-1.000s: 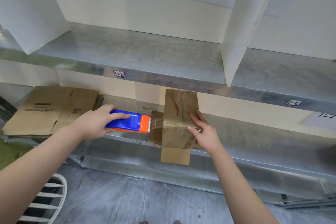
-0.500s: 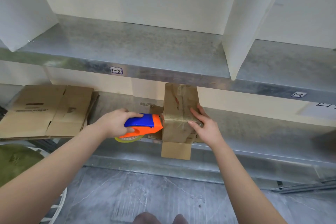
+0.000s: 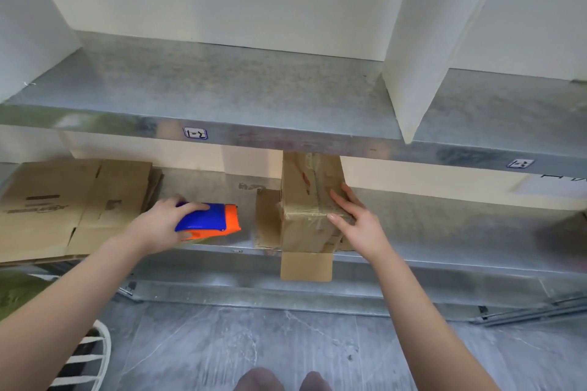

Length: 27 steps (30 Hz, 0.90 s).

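Note:
A small brown cardboard box (image 3: 305,200), wrapped with clear tape, stands on the lower metal shelf (image 3: 444,232); one loose flap hangs over the shelf's front edge. My right hand (image 3: 355,219) lies flat on the box's right top edge with straight fingers. A short way left of the box, my left hand (image 3: 158,225) grips a blue and orange tape dispenser (image 3: 209,220) just above the shelf. The dispenser is clear of the box.
Flattened cardboard boxes (image 3: 63,206) lie stacked at the left of the lower shelf. An upper metal shelf (image 3: 222,95) with white dividers (image 3: 422,51) overhangs it. Grey floor lies below, with a white slatted object (image 3: 85,359) at bottom left.
My left hand has pulled the tape dispenser away from the box's left side and moved it left and down toward the shelf. My right hand stays on the box.

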### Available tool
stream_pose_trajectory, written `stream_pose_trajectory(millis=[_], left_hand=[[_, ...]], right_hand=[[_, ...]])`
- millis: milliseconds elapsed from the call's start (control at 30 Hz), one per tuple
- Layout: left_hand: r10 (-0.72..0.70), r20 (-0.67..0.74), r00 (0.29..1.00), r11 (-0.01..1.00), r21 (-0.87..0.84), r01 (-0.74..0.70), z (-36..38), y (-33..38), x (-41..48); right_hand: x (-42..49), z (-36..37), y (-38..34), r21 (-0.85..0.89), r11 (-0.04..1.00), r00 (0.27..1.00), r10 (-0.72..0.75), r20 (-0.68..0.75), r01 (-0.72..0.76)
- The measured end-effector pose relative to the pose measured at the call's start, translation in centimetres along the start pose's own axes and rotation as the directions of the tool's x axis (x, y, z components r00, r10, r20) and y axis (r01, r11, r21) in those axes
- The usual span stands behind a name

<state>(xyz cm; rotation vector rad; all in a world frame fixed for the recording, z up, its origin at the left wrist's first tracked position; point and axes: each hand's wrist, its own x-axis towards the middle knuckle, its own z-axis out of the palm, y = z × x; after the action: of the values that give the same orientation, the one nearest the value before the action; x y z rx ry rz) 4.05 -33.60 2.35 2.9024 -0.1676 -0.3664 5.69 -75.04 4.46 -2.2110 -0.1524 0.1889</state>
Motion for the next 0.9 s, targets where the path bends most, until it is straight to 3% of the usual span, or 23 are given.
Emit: stream_pose_trajectory(millis=[267, 400, 567, 767, 900], left_hand=[[0.073, -0.025, 0.997, 0.997, 0.027, -0.072, 2.6, 1.1, 3.2], [0.064, 0.034, 0.997, 0.985, 0.159, -0.068, 2.2, 1.4, 4.1], [0.177, -0.03, 0.984, 0.98, 0.095, -0.174, -0.4, 3.8, 4.1], [0.308, -0.148, 0.94, 0.918, -0.212, -0.334, -1.5, 11.7, 1.6], [0.205, -0.115, 0.972, 0.866, -0.442, -0.235, 1.4, 15.1, -0.3]], right_hand=[[0.1, 0.5, -0.1, -0.039, 0.999, 0.999, -0.005, -0.036, 0.004], [0.1, 0.9, -0.3, -0.096, 0.994, 0.999, -0.045, -0.023, 0.043], [-0.2, 1.1, -0.6, -0.114, 0.992, 0.997, -0.066, -0.038, 0.061], [-1.1, 2.1, -1.2, -0.037, 0.997, 0.993, -0.068, -0.098, 0.065], [-2.5, 2.8, 0.3, 0.014, 0.999, 0.982, -0.042, -0.183, 0.046]])
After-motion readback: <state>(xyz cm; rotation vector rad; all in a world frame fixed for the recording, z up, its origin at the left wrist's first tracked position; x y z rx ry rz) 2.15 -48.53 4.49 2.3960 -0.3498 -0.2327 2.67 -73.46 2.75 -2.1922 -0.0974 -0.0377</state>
